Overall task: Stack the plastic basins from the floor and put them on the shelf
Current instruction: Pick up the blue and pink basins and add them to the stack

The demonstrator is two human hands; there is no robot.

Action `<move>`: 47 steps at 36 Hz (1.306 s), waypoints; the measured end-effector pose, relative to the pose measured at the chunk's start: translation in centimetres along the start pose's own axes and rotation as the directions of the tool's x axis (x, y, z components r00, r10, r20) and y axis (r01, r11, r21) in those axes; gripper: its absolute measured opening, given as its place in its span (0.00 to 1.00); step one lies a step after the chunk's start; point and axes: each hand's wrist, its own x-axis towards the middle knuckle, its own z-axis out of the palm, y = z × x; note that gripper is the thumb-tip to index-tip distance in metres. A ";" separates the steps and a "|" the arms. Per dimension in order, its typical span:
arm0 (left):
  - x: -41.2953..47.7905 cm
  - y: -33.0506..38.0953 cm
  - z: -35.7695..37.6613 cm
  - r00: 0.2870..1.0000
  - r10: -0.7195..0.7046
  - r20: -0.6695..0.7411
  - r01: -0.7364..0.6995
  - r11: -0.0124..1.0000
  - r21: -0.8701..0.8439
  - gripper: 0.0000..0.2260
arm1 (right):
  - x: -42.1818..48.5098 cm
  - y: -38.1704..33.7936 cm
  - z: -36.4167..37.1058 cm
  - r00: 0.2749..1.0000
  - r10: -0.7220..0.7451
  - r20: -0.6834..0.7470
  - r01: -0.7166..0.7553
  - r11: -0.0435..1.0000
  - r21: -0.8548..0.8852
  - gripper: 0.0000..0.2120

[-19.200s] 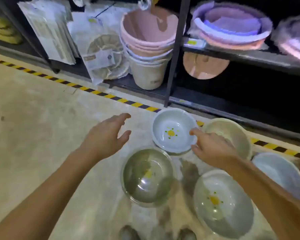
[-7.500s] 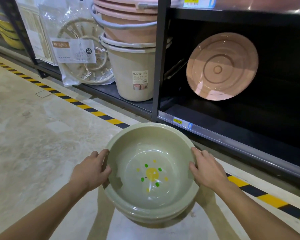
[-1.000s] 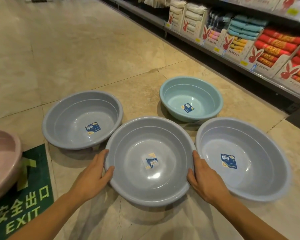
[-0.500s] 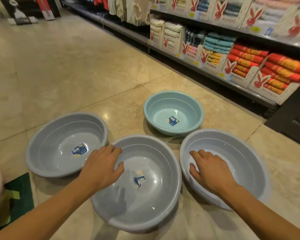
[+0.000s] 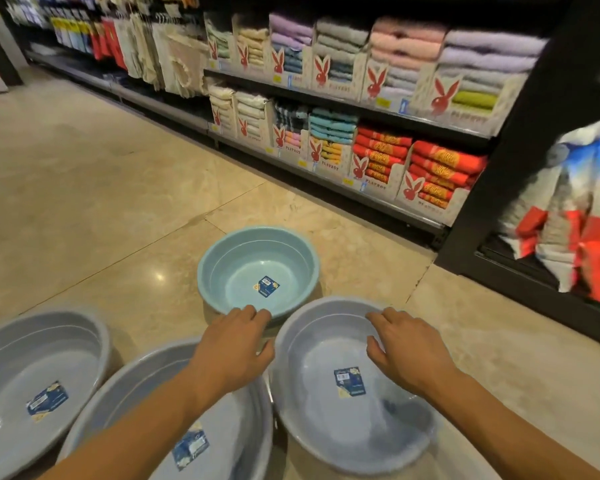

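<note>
Four plastic basins stand mouth-up on the floor (image 5: 101, 202), near its edge under the towel shelf (image 5: 329, 183). Three are big and grey: the left grey basin (image 5: 32, 368), the middle grey basin (image 5: 236, 431) and the right grey basin (image 5: 343, 431), with rims nearly touching. Behind them sits the smaller blue basin (image 5: 243, 271). The left hand (image 5: 232, 348) lays straight fingers on the blue basin's near rim, grip apart. The right hand (image 5: 406, 351) rests on the right grey basin's far rim, grip not closed. I think the blue basin can slide on the glossy tiles if pushed, and it must go in last, or nothing nests. All look thin and smooth, each with a sticker (image 5: 350, 382).
</note>
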 end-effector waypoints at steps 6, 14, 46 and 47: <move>3.8 3.4 2.9 1.000 0.011 0.020 -0.011 1.000 -0.012 0.24 | -1.4 6.3 3.2 0.991 0.114 0.073 -0.114 0.993 0.002 0.21; 5.0 3.9 8.9 0.997 -0.022 0.078 0.017 0.997 0.070 0.24 | -4.4 10.7 9.2 0.962 0.233 0.145 -0.250 0.962 0.110 0.21; 0.4 -1.5 1.6 0.955 -0.274 -0.117 0.215 0.906 -0.364 0.28 | -2.7 7.5 0.3 0.969 0.244 0.042 -0.245 0.919 0.308 0.31; -0.2 -2.3 0.8 0.951 -0.279 -0.129 0.213 0.901 -0.379 0.28 | -2.2 6.6 -0.4 0.972 0.234 0.030 -0.231 0.922 0.309 0.31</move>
